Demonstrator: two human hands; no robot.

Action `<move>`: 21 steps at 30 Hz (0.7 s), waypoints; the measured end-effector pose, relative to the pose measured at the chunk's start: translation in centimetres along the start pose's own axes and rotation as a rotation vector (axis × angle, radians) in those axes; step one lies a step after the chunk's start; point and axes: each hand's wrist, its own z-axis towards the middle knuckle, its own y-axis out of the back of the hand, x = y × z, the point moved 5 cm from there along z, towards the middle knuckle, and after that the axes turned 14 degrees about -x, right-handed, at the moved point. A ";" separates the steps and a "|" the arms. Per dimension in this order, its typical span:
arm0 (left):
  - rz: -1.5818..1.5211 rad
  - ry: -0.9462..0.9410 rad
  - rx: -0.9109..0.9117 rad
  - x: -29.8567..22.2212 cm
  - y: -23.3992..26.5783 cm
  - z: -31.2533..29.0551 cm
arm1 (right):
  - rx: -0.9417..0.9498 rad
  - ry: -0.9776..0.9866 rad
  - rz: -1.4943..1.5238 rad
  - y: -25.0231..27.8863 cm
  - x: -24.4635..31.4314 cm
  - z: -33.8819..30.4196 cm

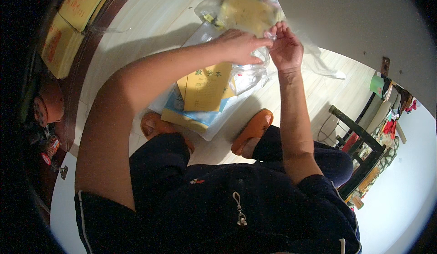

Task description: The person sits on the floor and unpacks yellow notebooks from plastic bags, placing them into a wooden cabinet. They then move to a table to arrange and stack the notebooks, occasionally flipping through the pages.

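Observation:
My left hand [243, 45] reaches across from the left and pinches part of a crumpled clear plastic bag [248, 81]. Close beside it, my right hand [287, 49] is turned palm up with its fingers loosely spread, its thumb side against the plastic. Below the left hand, yellow exercise books [207, 90] lie on a blue-and-white printed packet [191, 110] on the floor, partly covered by clear plastic. Just beyond my hands is another yellow booklet [246, 10], wrapped in or lying among clear plastic.
Both my feet, in orange slippers [255, 129], flank the books. At the left are stacked yellow books [59, 45] and a reddish-brown pot [49, 103]. A dark stool frame [357, 131] and piled cloth [387, 149] stand right; a pale panel [355, 17] rises at upper right.

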 end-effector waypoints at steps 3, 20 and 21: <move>0.182 0.073 0.045 1.9 1.2 1.3 | 0.173 0.008 -0.276 -2.9 1.3 -1.9; 0.112 0.109 -0.546 2.7 13.6 -3.1 | -0.289 0.665 -1.450 6.7 1.7 12.2; 0.097 0.143 -0.529 2.9 13.8 -2.9 | -0.261 0.609 -1.301 6.7 1.4 12.4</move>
